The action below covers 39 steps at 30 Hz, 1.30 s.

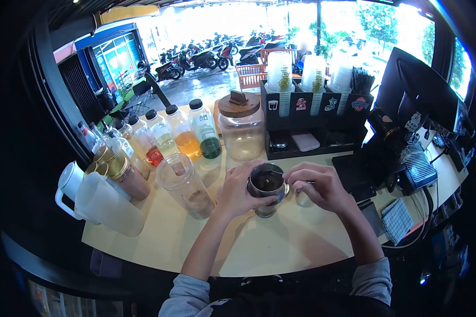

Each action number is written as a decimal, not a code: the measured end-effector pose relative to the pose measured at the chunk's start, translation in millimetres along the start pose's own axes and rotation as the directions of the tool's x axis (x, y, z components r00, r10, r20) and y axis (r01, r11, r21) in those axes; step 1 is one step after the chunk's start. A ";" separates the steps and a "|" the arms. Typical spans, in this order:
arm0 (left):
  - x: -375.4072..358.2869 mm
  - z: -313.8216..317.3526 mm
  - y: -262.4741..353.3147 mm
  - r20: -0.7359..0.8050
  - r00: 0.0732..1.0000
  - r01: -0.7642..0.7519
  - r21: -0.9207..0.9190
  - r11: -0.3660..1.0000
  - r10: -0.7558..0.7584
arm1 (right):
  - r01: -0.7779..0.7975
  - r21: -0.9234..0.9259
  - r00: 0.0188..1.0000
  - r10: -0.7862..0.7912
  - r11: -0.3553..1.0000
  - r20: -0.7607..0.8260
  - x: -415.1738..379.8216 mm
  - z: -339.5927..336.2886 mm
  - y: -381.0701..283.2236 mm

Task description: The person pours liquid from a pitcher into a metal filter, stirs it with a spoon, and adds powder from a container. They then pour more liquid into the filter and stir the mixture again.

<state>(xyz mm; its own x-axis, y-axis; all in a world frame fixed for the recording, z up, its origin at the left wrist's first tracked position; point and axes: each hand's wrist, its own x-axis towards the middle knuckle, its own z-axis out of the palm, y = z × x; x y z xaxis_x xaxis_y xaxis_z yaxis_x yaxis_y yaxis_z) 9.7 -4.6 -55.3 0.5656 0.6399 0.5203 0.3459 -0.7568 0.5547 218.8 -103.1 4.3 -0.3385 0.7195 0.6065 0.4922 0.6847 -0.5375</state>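
Observation:
My left hand (pixel 241 189) is wrapped around the side of a metal cup (pixel 270 196) with a dark inside, held over the middle of the counter. Something small and pale shows inside the cup. At its right rim my right hand (pixel 322 185) is closed in a pinch; a thin thing seems to reach from the fingers to the cup, too small to name. Beneath the cup a clear base (pixel 265 211) shows, partly hidden. To the left stands a tall clear plastic container (pixel 182 182), tilted in view, with some brown contents low inside.
Bottles of coloured syrup (pixel 186 138), a wooden-lidded glass jar (pixel 241 129) and a black organizer (pixel 322 138) with stacked cups line the counter's back. Pitchers (pixel 108 206) stand left. A coffee machine (pixel 420 164), monitor (pixel 415 92) and checked cloth (pixel 397 219) are right.

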 end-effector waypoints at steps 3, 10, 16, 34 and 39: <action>-0.1 -0.5 -0.9 0.009 1.000 -0.001 -0.006 1.000 0.001 | 0.010 -0.089 1.000 -0.009 0.996 0.006 -0.6 3.4 -4.7; -0.5 0.3 -1.5 -0.007 1.000 -0.012 0.003 1.000 0.012 | 0.074 -0.173 0.995 -0.084 0.982 -0.048 -7.2 9.0 -6.6; -1.2 0.2 -0.4 0.003 1.000 -0.003 -0.006 1.000 0.003 | -0.024 -0.056 0.997 0.020 0.998 -0.071 -4.9 7.8 -11.9; 0.6 1.6 -2.1 -0.002 1.000 -0.013 -0.038 0.999 0.013 | 0.001 -0.120 0.999 -0.005 0.993 -0.035 12.3 11.8 -8.2; -0.7 1.0 -1.1 -0.009 1.000 -0.013 0.005 1.000 0.013 | 0.021 -0.133 0.999 -0.027 0.991 -0.037 14.4 9.9 -11.8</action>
<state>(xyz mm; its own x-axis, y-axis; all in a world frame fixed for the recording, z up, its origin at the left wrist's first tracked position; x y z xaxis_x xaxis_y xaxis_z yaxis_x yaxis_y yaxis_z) 9.7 -4.4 -56.9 0.5635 0.6311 0.5330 0.3421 -0.7656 0.5448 200.2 -99.6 13.6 -0.3214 0.6962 0.6419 0.5872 0.6783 -0.4416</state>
